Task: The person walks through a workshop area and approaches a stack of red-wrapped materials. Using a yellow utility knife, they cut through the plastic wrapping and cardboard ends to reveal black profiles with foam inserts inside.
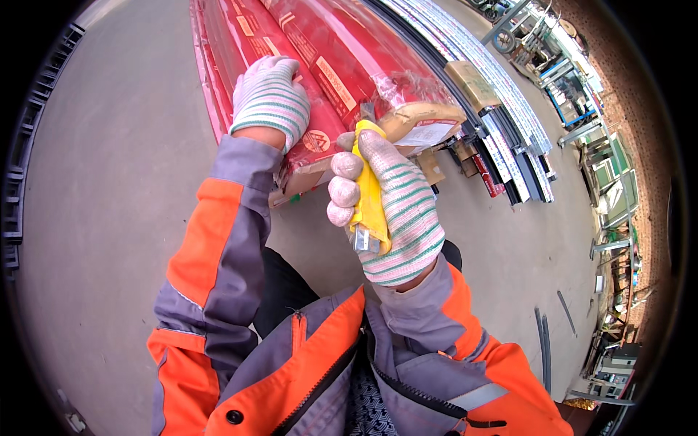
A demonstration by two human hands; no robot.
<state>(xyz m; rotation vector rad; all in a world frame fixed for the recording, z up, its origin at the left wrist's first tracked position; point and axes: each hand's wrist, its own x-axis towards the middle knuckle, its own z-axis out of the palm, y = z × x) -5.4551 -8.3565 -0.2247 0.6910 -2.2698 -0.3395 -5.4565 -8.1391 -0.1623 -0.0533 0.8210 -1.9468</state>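
Note:
A yellow-handled utility knife [371,196] is wrapped in the fingers of my right hand [406,207], its metal tip at the end of a long red package [320,69]. Clear film and tape cover this package, and its near end shows tan cardboard [418,120] with a white label [427,135]. My left hand [273,98] presses on top of the red wrapping with its fingers curled under. Whether it pinches any film is hidden. Both hands wear white knit gloves with green and pink stripes.
Long dark and silver profiles [502,145] lie in a stack right of the package, with a brown wrapped bundle [472,83] on them. Thin dark strips [544,349] lie on the grey floor [116,218] at right. Racks and equipment [611,182] line the brick wall.

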